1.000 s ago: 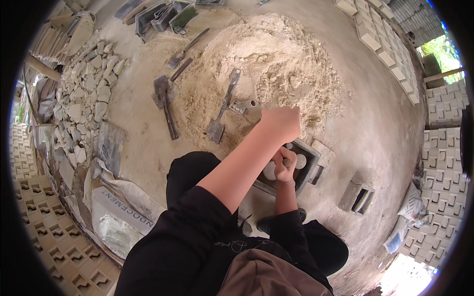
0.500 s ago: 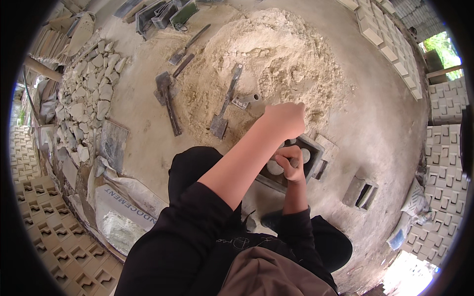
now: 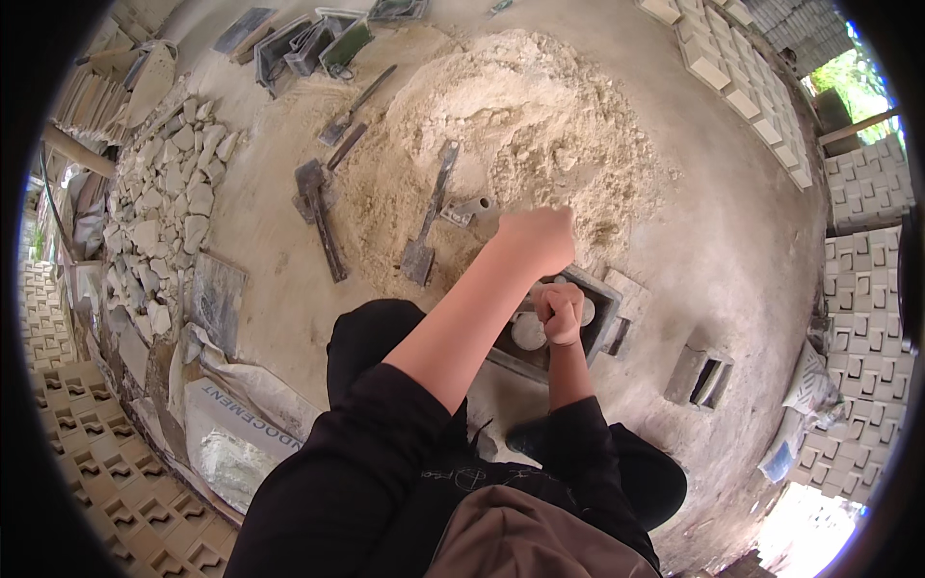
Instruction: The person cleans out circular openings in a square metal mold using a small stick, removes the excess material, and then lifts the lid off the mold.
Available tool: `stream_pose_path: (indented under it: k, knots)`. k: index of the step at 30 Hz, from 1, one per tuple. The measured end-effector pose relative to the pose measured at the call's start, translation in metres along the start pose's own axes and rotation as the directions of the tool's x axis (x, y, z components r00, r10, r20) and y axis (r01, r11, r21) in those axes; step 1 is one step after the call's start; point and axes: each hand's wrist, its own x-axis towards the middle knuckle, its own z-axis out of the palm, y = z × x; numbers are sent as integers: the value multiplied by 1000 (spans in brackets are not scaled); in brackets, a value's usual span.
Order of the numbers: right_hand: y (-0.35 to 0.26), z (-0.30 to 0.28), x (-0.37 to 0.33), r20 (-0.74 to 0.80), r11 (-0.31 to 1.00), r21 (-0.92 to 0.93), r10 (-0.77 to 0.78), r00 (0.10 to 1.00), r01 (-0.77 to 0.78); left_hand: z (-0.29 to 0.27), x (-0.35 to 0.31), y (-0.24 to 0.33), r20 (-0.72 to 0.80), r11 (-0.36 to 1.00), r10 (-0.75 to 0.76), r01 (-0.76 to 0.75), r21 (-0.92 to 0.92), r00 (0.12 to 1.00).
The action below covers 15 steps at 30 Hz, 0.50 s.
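Note:
A dark rectangular mould box (image 3: 606, 323) rests on the floor in front of my knees. Inside it are several pale round discs (image 3: 529, 330). Over the box my right hand (image 3: 561, 310) is closed in a fist, thumb side up; whatever it grips is hidden. My left forearm crosses to the far side of the box, where my left hand (image 3: 538, 239) is also closed, back of the hand upward. Its fingers face away, so any object in it is concealed. Beyond my left hand rises a mound of pale sandy powder (image 3: 520, 106).
A small shovel (image 3: 419, 255) and a hammer-like tool (image 3: 318, 212) lie left of the mound, near a short metal tube (image 3: 472, 207). A hollow block (image 3: 699, 376) stands at right. Broken stone pieces (image 3: 173, 193) are heaped at left. Stacked pale blocks (image 3: 742, 101) line the far right.
The whole view has shifted slightly. My right hand has moved a little farther away over the box and turned. My left hand stays closed at the box's far side.

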Motion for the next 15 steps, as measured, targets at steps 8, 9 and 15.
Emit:
stream_pose_path:
  k: [8, 9, 15]
  knots:
    - [-5, -5, 6, -255, 949, -80, -315, 914, 305, 2, -2, -4, 6, 1000, -5, 5, 8, 1000]
    - [3, -4, 1, -239, 979, -9, -198, 951, 202, 1, 1, -4, 21, 1000, -7, 7, 10, 1000]
    - [-19, 2, 17, -336, 974, 185, -61, 940, 129, 2, -6, 3, 11, 998, 67, -67, 9, 998]
